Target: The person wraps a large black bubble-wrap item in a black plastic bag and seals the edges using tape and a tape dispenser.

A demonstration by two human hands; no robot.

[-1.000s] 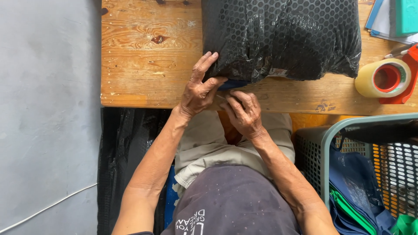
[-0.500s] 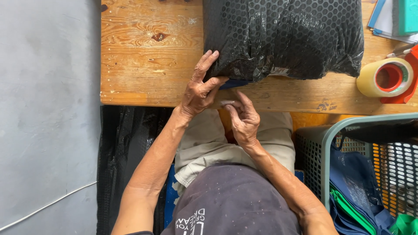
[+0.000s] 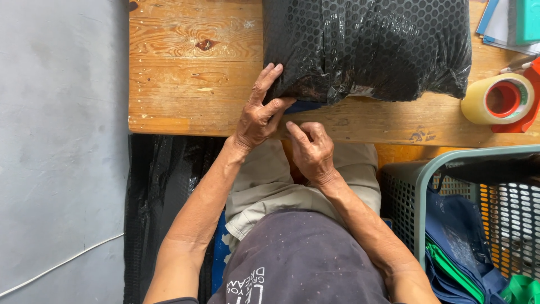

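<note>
Black bubble-wrap parcel (image 3: pixel 365 50) sits on wooden surface (image 3: pixel 191 73), toward the near edge, bulging, spans from mid-surface to near the right side; lower left corner just short of the near edge, w/ a bit of dark blue showing under it. Left hand (image 3: pixel 260 110) on that lower left corner: fingers spread up the parcel's left side, thumb pressed on the wrap at the bottom — grip closed on the parcel corner, pinching the wrap. Right hand (image 3: pixel 312 151) just below, at the surface's near edge, touching or nearly touching left hand; fingers curled in, fingertips pinched together near the parcel's bottom edge, can't tell what they hold, if anything. Tape roll (image 3: pixel 500 100), yellowish w/ red core, in a red dispenser, at right end of surface near the near edge, well apart from hands. Stacked papers + teal item (image 3: pixel 526 19) at far right corner. Off the surface: green plastic basket (image 3: pixel 416 191) right of person's lap w/ blue and green fabric inside; black wrap sheet (image 3: pixel 163 191) on floor under the left side; grey floor w/ white cable (image 3: pixel 56 267) far left.
</note>
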